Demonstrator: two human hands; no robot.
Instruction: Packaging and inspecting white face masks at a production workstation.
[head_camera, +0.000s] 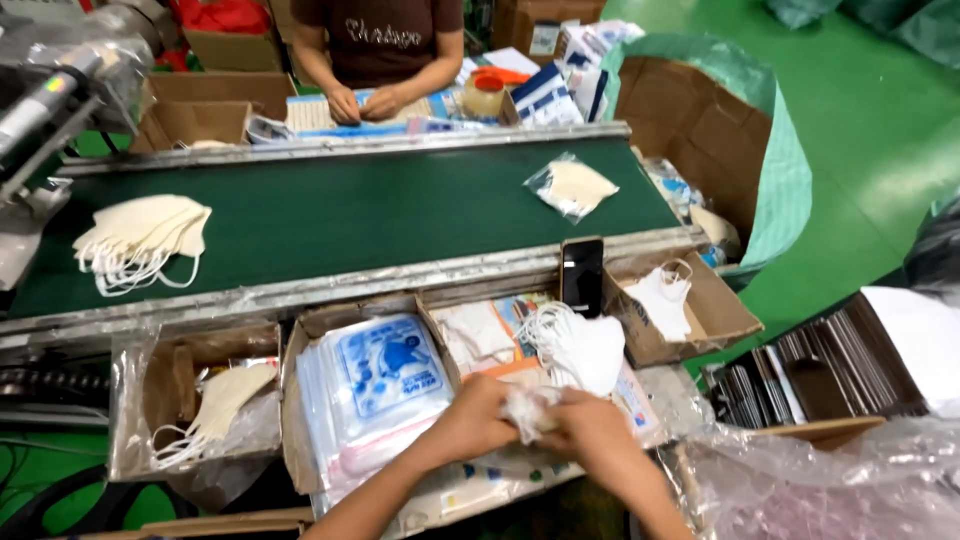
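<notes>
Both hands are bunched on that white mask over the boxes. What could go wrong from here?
1. The left hand and right hand crumple the white mask; it may crease or its loops may snag the loose masks behind.
2. The phone leans upright on the conveyor edge; an elbow or pulled loop might topple it.

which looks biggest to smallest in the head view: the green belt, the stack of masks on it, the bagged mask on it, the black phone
1. green belt
2. stack of masks
3. bagged mask and black phone: they look about alike in size, and the phone stands nearer the camera, so no ranking between them.
</notes>
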